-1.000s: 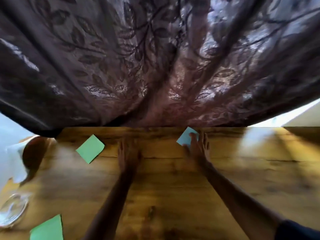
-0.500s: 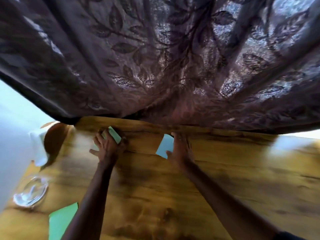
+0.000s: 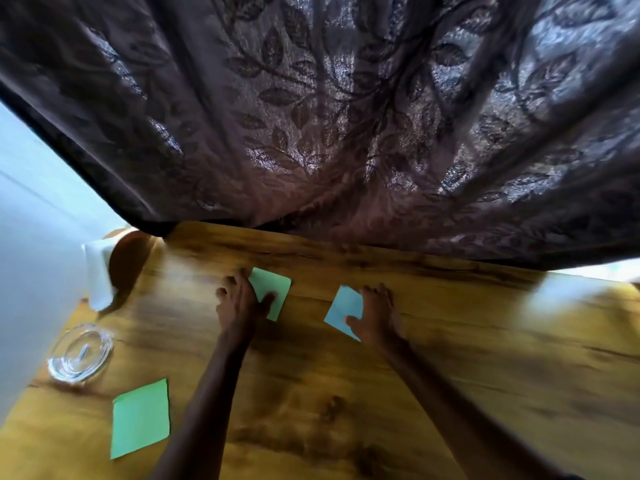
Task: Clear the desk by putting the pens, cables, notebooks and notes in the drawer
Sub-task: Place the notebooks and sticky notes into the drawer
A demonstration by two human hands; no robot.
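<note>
On the wooden desk (image 3: 398, 410) my left hand (image 3: 239, 299) grips the left edge of a green note (image 3: 275, 287), thumb on top of it. My right hand (image 3: 375, 313) holds a light blue note (image 3: 343, 311) by its right edge, thumb pressed on its near corner. Both notes lie near the middle of the desk, a hand's width apart. A second, larger green note (image 3: 140, 417) lies flat near the front left, untouched. No drawer, pens, cables or notebooks are in view.
A dark leaf-patterned curtain (image 3: 329, 116) hangs over the desk's far edge. At the left stand a clear glass dish (image 3: 81, 353) and a brown round object with white paper (image 3: 100, 271). The wall is close on the left.
My left hand went from flat on the desk to the green note and drew it towards the middle. My right hand pulled the blue note nearer. The view swung left and down.
</note>
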